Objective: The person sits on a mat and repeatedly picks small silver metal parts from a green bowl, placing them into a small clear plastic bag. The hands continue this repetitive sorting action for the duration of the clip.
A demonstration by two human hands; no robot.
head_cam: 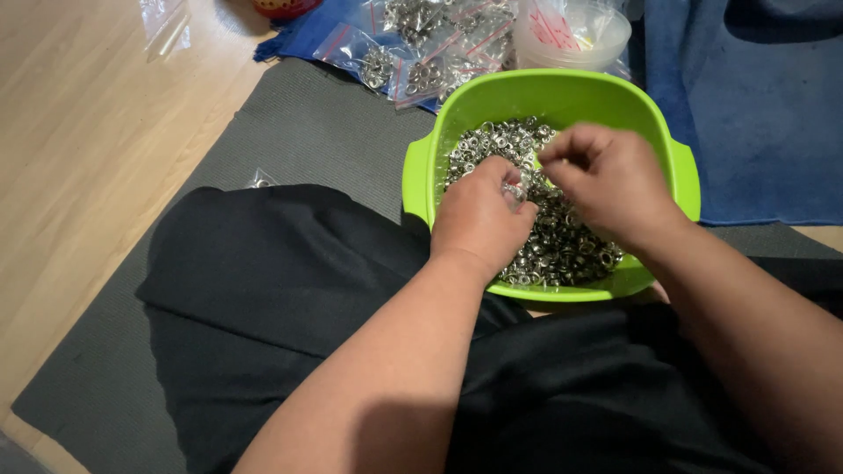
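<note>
Far left: pale wooden floor (79,140), with a clear plastic bag (162,25) lying flat near the top edge. Beside it, a grey mat (307,123) runs under the person's lap, which is covered by black cloth (263,272); one small clear bag (261,180) rests on the mat just at the cloth's edge. Top centre: a heap of small zip bags (421,53) filled with metal rings, lying on blue cloth (764,132). Centre: the left hand (479,219), fingers curled inward over the ring pile, pinching a small clear bag (516,189). Below both hands: a green plastic basin (421,171) holding loose metal rings (562,241), set against the lap. Above it, a translucent round tub (575,35). Right: the right hand (606,180), fingers bunched together at the bag's mouth; what they pinch cannot be told
</note>
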